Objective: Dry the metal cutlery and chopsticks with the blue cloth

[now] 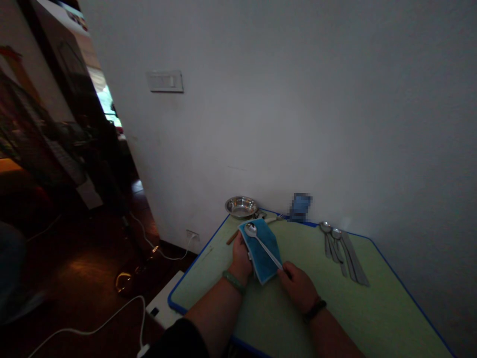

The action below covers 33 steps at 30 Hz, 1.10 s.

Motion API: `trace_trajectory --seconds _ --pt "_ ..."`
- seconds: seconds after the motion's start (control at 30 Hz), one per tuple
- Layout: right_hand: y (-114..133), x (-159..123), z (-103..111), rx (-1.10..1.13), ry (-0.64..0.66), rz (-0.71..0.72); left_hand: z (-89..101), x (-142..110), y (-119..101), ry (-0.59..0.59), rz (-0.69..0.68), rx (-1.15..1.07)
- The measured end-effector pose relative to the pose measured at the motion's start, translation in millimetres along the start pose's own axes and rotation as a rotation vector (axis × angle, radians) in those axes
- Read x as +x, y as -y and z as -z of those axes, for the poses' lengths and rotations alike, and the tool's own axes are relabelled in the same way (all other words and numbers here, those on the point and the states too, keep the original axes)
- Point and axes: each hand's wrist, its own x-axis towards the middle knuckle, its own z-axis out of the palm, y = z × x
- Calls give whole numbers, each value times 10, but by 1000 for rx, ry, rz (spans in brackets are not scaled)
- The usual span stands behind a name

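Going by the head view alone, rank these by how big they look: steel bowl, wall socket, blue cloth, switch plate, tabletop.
Largest to smallest:
1. Tabletop
2. Blue cloth
3. Steel bowl and switch plate: too alike to rank
4. Wall socket

Setting: a home, exact room uncertain; plain pale wall [261, 114] carries a household switch plate [166, 81] and a low socket [193, 235]; glossy dark reddish floor [87, 273], white cable [67, 329] trailing over it; at left, dim, a dark door [61, 54] and hanging patterned fabric [33, 127]; small blue-edged worktop [361, 311] against the wall, bearing a steel bowl [241, 207] and table cutlery [357, 261].
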Motion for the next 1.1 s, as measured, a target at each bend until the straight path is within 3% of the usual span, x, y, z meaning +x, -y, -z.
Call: trace_trajectory --seconds 0.7,0.9,1.1 --pt "-5 5 -7 -16 9 0 -13 -1 1 -8 13 14" --pt "10 -10 5 -13 9 -4 -43 -42 -9 -17 72 10" --pt "2 -13 -1 -17 16 2 -30 -25 -1 -31 24 33"
